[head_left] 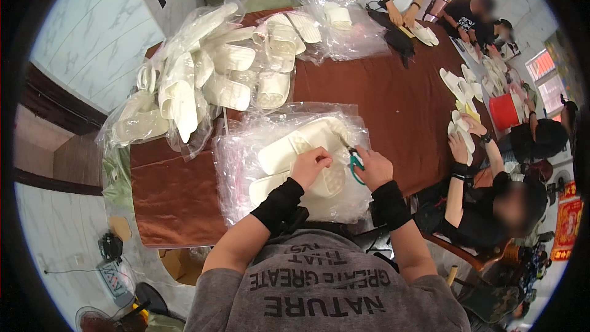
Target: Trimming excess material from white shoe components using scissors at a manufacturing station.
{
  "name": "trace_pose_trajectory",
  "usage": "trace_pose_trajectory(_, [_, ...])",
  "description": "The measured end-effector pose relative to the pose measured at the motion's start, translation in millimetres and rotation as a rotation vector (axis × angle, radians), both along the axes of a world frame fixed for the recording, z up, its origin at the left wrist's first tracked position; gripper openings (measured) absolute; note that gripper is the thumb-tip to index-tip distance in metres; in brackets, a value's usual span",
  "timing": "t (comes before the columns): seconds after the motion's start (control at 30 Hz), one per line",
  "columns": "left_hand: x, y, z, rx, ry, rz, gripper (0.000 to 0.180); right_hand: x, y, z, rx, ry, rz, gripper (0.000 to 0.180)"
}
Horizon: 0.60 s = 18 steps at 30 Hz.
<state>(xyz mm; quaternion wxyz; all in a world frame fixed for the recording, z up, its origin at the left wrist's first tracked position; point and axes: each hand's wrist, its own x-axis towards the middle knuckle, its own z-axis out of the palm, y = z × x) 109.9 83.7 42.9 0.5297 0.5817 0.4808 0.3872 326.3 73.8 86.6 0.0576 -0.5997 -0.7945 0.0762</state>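
Observation:
In front of me a pair of cream slippers lies on a stack of clear plastic bags (233, 166). The farther slipper (276, 155) points up to the right, and the nearer slipper (263, 189) is partly covered by my left forearm. My left hand (311, 166) is closed, fingers curled together over the slippers; whatever they may pinch is too small to make out. My right hand (373, 167) grips small scissors (356, 161) by their teal handles. The scissor blades reach to the right end of the farther slipper. Black bands cover both my wrists.
Bagged cream slippers (178, 95) are heaped at the far left of the brown-covered table (393, 110). A co-worker's hands (464, 135) hold slippers at the right; another person works at the far edge. A red container (505, 112) stands beyond, near more people.

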Motion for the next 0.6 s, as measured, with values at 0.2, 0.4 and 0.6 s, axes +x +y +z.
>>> trace_pose_trajectory(0.2, [-10, -4, 62, -0.013, -0.334, -0.182, 0.006, 52, 12, -52, -0.215, -0.131, -0.131, 0.055])
trace_pose_trajectory(0.4, [-94, -26, 143, 0.22, -0.479, 0.246, 0.007, 44, 5, -46, -0.302, -0.263, -0.21, 0.042])
trace_pose_trajectory(0.6, [-275, -135, 135, 0.465, -0.534, 0.827, 0.008, 56, -52, -7, -0.051, 0.265, -0.139, 0.023])
